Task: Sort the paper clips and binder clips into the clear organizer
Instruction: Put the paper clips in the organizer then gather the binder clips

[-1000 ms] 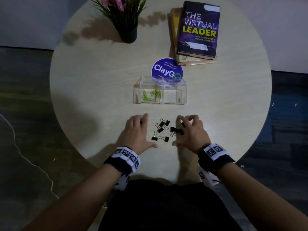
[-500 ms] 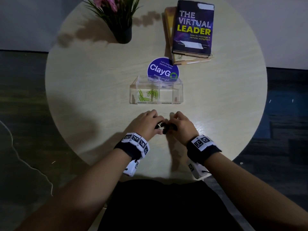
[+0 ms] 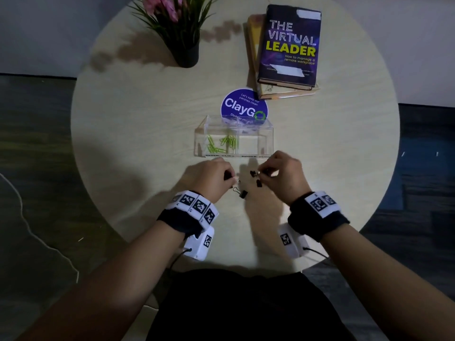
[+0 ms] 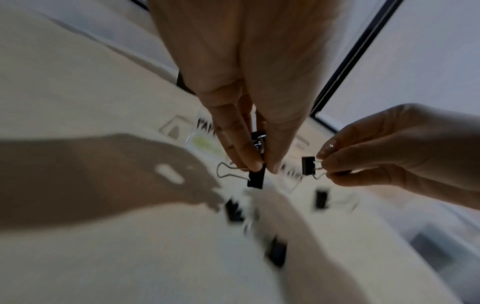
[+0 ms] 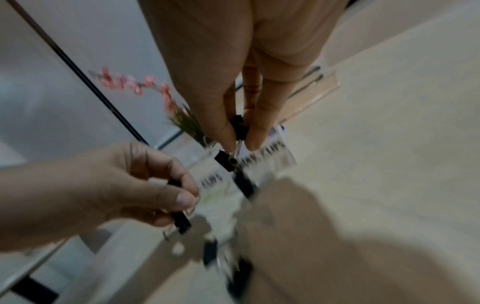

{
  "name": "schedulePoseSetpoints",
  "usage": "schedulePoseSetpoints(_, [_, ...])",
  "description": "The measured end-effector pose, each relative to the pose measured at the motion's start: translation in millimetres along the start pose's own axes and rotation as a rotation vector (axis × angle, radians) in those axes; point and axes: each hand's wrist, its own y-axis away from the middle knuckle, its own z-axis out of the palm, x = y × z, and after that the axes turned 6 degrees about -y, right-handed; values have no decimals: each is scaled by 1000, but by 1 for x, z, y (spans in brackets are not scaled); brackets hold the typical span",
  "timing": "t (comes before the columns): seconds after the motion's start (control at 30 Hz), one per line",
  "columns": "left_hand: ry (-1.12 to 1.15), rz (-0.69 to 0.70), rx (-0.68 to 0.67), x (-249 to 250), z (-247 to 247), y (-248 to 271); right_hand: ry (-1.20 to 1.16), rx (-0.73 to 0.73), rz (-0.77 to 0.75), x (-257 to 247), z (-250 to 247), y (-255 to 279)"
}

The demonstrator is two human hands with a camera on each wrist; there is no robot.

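The clear organizer (image 3: 267,141) stands mid-table. Several green paper clips (image 3: 221,145) lie in its left compartment; the right compartment looks bare. Just in front of it my left hand (image 3: 230,177) pinches black binder clips (image 4: 255,179), one dangling below the fingertips. My right hand (image 3: 262,172) pinches a small bunch of binder clips (image 5: 239,127), with two hanging linked beneath (image 5: 245,185). Both hands hover above the table. A few loose binder clips (image 4: 276,254) lie blurred on the table under the hands.
A round blue ClayGo sign (image 3: 243,107) stands right behind the organizer. A potted plant (image 3: 182,33) is at the back left and stacked books (image 3: 288,45) at the back right. The round table's (image 3: 123,143) near edge is close to my wrists.
My hands swept together over the scattered binder clips, pinched them and lifted. They now sit slightly apart and nearer the organizer, each holding clips.
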Motion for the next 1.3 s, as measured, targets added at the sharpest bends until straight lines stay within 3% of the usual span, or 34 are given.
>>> schedulePoseSetpoints(0.13, [147, -47, 129, 16, -29, -9, -14, 129, -55, -22, -18, -36])
schedulePoseSetpoints(0.3, [224, -27, 287, 43, -39, -48, 121, 18, -31, -22, -12, -58])
schedulePoseSetpoints(0.37, [181, 5, 258, 50, -30, -63, 106, 71, -4, -15, -15, -50])
schedulePoseSetpoints(0.47, [41, 77, 113, 53, -15, -74, 111, 127, 3, 0, -14, -26])
schedulePoseSetpoints(0.57, [-82, 135, -13, 49, -8, -74, 135, -28, 8, 8, 4, 0])
schedulePoseSetpoints(0.63, [-115, 176, -11, 45, -9, -67, 181, -130, -20, 10, 19, 7])
schedulePoseSetpoints(0.77, [-155, 292, 136, 24, -6, -32, 292, -265, -90, 13, 40, 8])
schedulePoseSetpoints(0.9, [-290, 220, -44, -4, 22, -5, 299, -278, -69, 14, 40, 8])
schedulePoseSetpoints(0.97, [-295, 181, -63, -10, 33, -4, 262, -256, -21, 15, 37, 11])
schedulePoseSetpoints(1.13, [-255, 132, 19, -9, 29, -3, 93, -218, -7, -1, 42, 26])
schedulePoseSetpoints(1.3, [-101, 173, 284, 11, -6, -3, 81, -204, 5, -17, 55, 32])
